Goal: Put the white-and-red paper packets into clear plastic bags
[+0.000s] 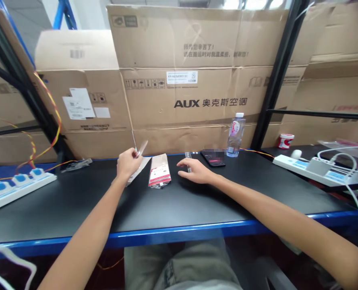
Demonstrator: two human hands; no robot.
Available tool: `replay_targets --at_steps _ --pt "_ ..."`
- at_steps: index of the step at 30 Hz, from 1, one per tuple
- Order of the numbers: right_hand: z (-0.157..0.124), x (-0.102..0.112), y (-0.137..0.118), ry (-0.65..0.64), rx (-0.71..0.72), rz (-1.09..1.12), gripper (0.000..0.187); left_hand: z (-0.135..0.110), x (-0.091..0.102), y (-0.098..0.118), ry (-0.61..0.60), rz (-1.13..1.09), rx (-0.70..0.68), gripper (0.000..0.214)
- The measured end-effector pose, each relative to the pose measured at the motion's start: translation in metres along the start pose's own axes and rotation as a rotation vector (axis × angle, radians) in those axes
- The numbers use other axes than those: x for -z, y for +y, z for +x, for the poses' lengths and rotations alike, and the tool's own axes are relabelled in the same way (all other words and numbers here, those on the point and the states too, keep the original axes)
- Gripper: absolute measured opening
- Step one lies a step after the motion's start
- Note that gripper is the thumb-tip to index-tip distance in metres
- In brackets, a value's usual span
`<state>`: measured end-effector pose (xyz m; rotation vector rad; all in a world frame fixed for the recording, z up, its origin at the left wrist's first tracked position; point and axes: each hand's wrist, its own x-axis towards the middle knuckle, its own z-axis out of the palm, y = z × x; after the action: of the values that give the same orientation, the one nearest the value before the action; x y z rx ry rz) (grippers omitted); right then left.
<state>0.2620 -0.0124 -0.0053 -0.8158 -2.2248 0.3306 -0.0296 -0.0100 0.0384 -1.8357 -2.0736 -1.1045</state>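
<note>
A glossy blue edge (179,234) borders the matte black tabletop (166,209). Between the hands lies a flat, oblong red-and-white packet (160,171), crinkled clear plastic at its near end. The left hand (127,164) pinches a thin, translucent strip (143,147); whether it also grips the pale sheet (141,167) underneath, I cannot tell. The right hand (199,171) arches, thumb and fingers apart. Beyond sit a slab-like dark phone (214,158), a clear bottle (236,137) and creased brown cardboard (154,44).

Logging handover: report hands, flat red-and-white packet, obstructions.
Left hand: pinching thin translucent strip. Right hand: open, nothing visibly gripped. Flat red-and-white packet: lying on black tabletop between hands, nothing covering it.
</note>
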Motion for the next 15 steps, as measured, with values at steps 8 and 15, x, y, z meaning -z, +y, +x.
replay_targets --at_steps 8,15 --pt "0.006 -0.012 -0.02 -0.005 -0.37 0.945 0.032 -0.057 0.003 0.074 -0.266 -0.3 -0.698 0.023" --pt "0.009 -0.003 -0.016 0.138 -0.515 1.153 0.03 -0.055 0.007 0.067 -0.243 -0.382 -0.663 0.034"
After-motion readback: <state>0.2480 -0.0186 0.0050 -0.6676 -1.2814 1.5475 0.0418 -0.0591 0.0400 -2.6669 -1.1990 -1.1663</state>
